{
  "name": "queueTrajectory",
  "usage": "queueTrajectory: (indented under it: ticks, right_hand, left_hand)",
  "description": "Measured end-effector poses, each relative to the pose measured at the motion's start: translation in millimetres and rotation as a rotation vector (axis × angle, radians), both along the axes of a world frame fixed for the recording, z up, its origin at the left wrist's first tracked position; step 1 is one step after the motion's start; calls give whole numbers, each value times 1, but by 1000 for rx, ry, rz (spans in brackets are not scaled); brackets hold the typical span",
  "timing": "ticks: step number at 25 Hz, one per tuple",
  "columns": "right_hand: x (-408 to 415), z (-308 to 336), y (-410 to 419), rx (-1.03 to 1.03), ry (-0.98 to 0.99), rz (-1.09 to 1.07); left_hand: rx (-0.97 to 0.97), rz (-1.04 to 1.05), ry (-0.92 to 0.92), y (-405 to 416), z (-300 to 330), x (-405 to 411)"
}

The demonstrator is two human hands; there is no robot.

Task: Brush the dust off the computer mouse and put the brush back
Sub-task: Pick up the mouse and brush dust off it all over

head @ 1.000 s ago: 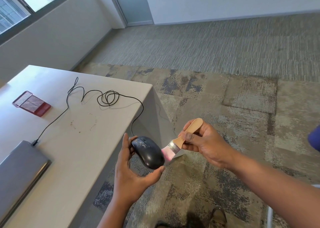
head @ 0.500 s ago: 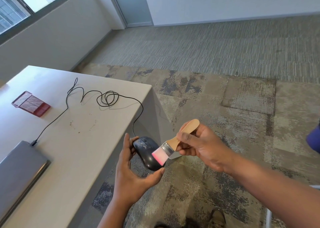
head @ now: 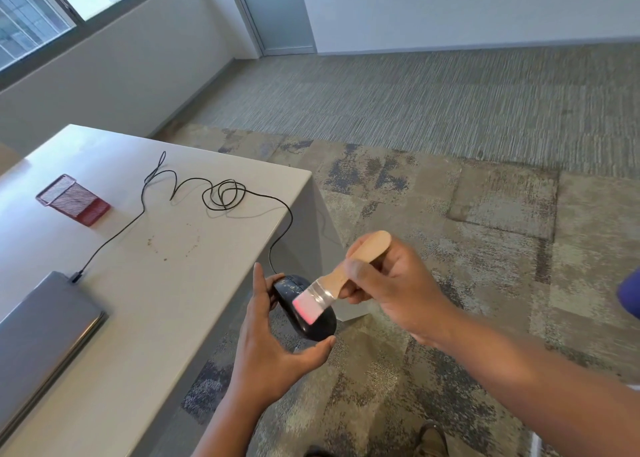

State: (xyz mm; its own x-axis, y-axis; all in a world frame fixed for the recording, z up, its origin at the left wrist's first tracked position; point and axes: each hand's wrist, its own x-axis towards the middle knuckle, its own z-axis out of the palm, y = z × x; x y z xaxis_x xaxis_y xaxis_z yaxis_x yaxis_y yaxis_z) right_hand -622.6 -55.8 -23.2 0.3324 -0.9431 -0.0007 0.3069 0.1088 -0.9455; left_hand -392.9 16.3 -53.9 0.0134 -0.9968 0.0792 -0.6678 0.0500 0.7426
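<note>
The mouse (head: 306,309) is being held up off the edge of the table (head: 166,283), over the carpet, button end pointing away. Pale specks are showing on its front part; the rear half is looking cleaner, though glare is making that hard to judge. The left hand (head: 273,345) is cradling it from below and the side, thumb curling round the near end, fingers running up the far flank.

The brush (head: 337,281) is lying across the top of the mouse, pink bristles touching the shell about mid-body. The right hand (head: 388,290) is pinching the wooden handle low, near the metal band, with the handle end sticking out above the knuckles.

Judgement: brushing is under way, and the dusty front is calling for more strokes. Light flicks away from the body, toward the floor, should be keeping the dust off the table. The left hand's hold should be staying firm so the mouse is not twisting.

The cord (head: 221,196) is trailing back in loops across the table to a laptop (head: 41,325). A red mesh holder (head: 74,200) is lying beyond it, likely where the brush is going afterwards.
</note>
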Motion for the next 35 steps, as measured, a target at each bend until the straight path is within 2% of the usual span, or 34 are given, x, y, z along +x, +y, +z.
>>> queueTrajectory:
  ticks: [3, 7, 13, 19, 24, 29, 33, 35]
  right_hand:
    - [18, 14, -1, -182, 147, -20]
    - [27, 16, 2, -240, 313, 57]
    - [21, 19, 9, -492, 535, 176]
    - [24, 36, -2, -622, 475, 34]
    - [34, 32, -4, -643, 590, 163]
    - [27, 29, -1, -562, 567, 243]
    - [15, 38, -4, -604, 605, 319]
    - [11, 43, -7, -633, 582, 265]
  left_hand:
    - [22, -6, 2, -1, 0, -2]
    - [10, 2, -18, -3, -3, 0]
    - [24, 47, -27, -6, 1, 0]
    - [24, 2, -80, -10, 3, -4]
    - [3, 10, -43, -13, 2, -5]
    - [-8, 34, 9, -18, 1, 2]
    - [-27, -2, -29, -18, 1, 3]
    - [-33, -8, -57, -18, 1, 3]
